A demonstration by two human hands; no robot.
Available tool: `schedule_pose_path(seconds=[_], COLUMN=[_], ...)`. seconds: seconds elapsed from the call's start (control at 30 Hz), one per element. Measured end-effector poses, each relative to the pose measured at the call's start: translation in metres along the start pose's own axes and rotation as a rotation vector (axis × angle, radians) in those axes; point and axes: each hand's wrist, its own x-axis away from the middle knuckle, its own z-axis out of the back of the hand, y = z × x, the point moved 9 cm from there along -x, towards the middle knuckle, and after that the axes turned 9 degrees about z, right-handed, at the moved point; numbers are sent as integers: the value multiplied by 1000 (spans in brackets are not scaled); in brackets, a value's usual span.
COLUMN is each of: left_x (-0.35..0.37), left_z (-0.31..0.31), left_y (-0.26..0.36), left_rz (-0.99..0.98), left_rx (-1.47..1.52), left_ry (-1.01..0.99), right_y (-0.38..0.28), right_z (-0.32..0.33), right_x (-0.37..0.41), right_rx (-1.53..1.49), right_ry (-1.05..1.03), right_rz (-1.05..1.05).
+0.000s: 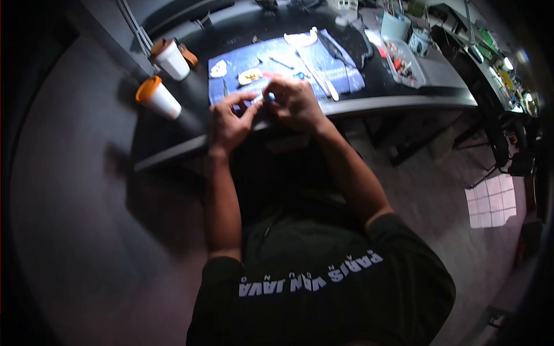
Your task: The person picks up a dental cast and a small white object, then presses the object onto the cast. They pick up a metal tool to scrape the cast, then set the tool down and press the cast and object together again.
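Note:
Both hands meet just over the front edge of the desk, fingertips pinched close together. Between the thumb and fingers of my left hand (232, 124) is a small whitish piece (258, 99). My right hand (297, 106) pinches a small light-blue piece (272, 96) right beside it; I cannot tell whether the two are one object. Behind the hands a blue cloth (340, 78) is spread on the desk. On it lie a small oval dish (250, 76) with yellowish bits, a crumpled white scrap (219, 69), a long white-handled tool (317, 76) and a dark-handled tool (334, 49).
Two white cups, one with a brown lid (171, 60) and one with an orange lid (160, 98), stand at the left. A clear plastic box (420, 72) of small parts sits at the right, near a light-blue container (395, 26). The desk's front edge (398, 104) curves below the cloth.

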Motion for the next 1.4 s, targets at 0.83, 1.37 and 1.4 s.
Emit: schedule_pose_path(seconds=[0.83,1.37,1.4], left_x=[-5,-5,-5], left_z=[-3,-1,-1], left_y=[-6,-1,0], left_rz=[-103,-100,-105], left_rx=[-78,-71,-67], left_ry=[-35,-23,-23], right_y=[6,2,3], right_z=[-9,-8,-8], right_x=[2,2,2], right_rx=[47,59,51], right_ry=[-122,-97,-98], right_rz=[-89,-32,-38])
